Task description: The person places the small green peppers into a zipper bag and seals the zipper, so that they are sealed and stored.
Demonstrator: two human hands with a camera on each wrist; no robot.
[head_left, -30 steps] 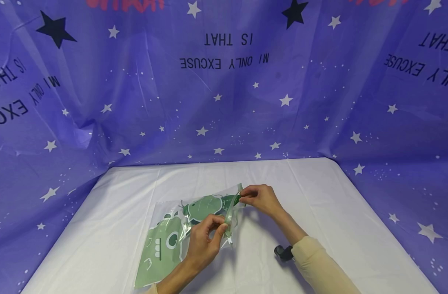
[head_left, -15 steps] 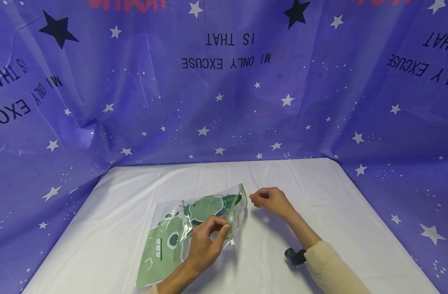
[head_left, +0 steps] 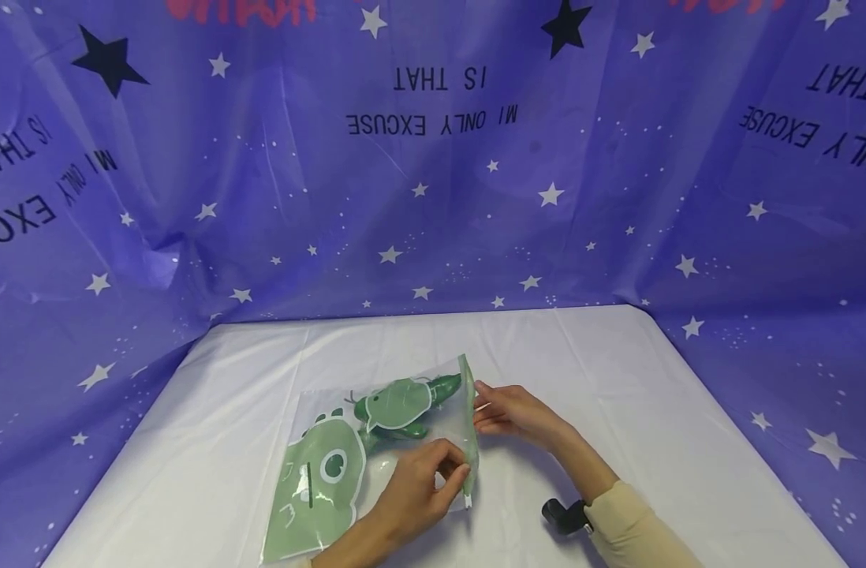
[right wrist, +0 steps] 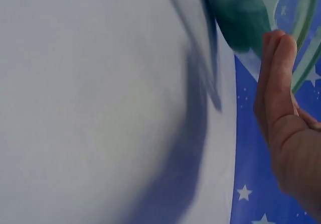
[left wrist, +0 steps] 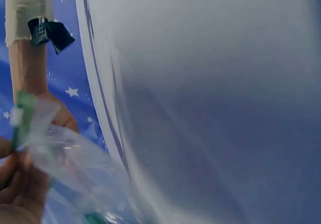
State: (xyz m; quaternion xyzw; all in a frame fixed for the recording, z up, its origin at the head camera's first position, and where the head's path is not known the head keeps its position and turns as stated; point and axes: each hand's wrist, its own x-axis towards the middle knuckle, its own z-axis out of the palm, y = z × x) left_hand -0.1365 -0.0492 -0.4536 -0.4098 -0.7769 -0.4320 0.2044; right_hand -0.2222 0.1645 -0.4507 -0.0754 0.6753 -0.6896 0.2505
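Note:
A clear zip bag [head_left: 319, 481] with a light green cartoon print lies slanted on the white table. Inside it shows a glossy dark green object [head_left: 443, 388], its kind partly hidden by the print. My left hand [head_left: 429, 481] pinches the green zip strip [head_left: 470, 442] along the bag's right edge, near a small white end piece [head_left: 468, 501]. At the upper part of that strip is my right hand [head_left: 514, 414], its fingers mostly straight against the edge. In the right wrist view, those fingers reach up beside the bag's mouth. The left wrist view shows the bag [left wrist: 85, 153] blurred.
The white tablecloth [head_left: 589, 363] covers the table. A purple curtain [head_left: 433, 197] with stars and upside-down lettering hangs behind and at both sides. A black device [head_left: 566, 517] is at the right wrist, by the cream sleeve [head_left: 632, 525].
My right hand drew away from the zip edge, then came back to it with straighter fingers. My left hand moved right and down with the strip, and the bag's top flattened out.

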